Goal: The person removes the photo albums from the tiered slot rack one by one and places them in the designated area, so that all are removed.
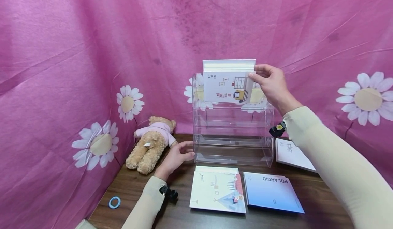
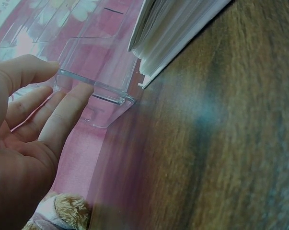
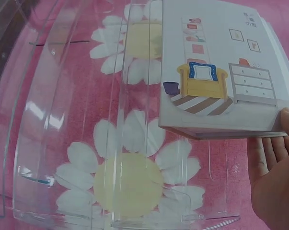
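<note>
My right hand pinches a white photo album at its right edge, thumb on the cover and fingers behind. An armchair and a dresser are drawn on the cover, and the album stands at the top tier of a clear plastic display rack. In the right wrist view the album overlaps the rack's upper bars. Low on the rack's left side is my left hand, its fingers fairly straight. The left wrist view has its thumb and index fingertip right at the rack's clear edge.
Before the rack lie a cream album and a blue POLAROID album. Another white album lies right of it. A teddy bear lies at the left, a blue ring near the table's left edge. Pink curtain hangs behind.
</note>
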`<act>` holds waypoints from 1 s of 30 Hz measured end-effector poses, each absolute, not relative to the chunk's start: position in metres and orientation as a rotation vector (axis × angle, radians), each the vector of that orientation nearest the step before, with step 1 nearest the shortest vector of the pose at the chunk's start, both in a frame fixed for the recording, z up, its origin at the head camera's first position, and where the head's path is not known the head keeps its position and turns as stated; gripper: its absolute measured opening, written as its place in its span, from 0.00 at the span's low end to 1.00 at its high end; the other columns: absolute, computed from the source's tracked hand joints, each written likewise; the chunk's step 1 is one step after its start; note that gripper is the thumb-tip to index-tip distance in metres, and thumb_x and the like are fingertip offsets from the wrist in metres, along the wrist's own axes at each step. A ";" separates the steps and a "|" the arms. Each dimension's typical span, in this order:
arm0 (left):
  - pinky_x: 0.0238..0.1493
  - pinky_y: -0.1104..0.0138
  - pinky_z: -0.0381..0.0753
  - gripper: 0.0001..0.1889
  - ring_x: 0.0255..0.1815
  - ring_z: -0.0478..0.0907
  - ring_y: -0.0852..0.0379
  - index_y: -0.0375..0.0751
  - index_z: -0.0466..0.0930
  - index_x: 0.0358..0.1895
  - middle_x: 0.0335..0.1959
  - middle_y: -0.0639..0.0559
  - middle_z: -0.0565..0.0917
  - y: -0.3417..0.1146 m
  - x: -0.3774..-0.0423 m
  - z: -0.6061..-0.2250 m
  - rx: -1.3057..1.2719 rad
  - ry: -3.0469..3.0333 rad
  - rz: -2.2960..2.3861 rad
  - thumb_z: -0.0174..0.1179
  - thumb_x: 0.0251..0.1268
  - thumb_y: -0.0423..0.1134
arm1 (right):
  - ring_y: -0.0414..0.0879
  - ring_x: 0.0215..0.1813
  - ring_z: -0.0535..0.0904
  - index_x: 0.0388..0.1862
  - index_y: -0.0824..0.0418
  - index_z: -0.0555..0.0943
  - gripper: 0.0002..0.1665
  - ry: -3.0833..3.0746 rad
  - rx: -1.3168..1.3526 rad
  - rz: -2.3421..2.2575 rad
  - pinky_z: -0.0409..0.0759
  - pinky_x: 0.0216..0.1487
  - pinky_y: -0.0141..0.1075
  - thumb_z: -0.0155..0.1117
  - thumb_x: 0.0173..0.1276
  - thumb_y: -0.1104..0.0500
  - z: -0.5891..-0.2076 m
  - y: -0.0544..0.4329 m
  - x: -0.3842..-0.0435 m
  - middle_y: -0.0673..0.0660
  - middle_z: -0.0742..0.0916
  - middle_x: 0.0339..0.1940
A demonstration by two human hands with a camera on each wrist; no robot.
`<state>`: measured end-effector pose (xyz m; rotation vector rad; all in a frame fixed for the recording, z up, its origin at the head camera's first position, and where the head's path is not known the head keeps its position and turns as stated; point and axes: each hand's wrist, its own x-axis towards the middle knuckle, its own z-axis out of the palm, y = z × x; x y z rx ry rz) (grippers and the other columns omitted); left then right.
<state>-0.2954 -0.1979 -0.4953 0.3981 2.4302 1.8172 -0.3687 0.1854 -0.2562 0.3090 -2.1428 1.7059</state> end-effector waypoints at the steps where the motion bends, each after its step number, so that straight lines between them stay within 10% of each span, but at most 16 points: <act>1: 0.57 0.71 0.87 0.29 0.72 0.85 0.34 0.34 0.79 0.77 0.70 0.29 0.85 -0.198 -0.295 -0.495 0.399 2.428 1.819 0.70 0.76 0.29 | 0.31 0.52 0.85 0.71 0.66 0.83 0.26 -2.147 0.305 1.710 0.83 0.57 0.20 0.74 0.81 0.57 -0.257 0.186 -0.368 0.33 0.89 0.41; 30: 0.56 0.74 0.89 0.30 0.70 0.86 0.37 0.31 0.77 0.78 0.69 0.26 0.85 -0.198 -0.295 -0.496 0.386 2.398 1.843 0.70 0.76 0.28 | 0.25 0.51 0.85 0.75 0.63 0.82 0.30 -2.212 0.245 1.615 0.83 0.54 0.16 0.75 0.80 0.52 -0.289 0.213 -0.321 0.25 0.88 0.41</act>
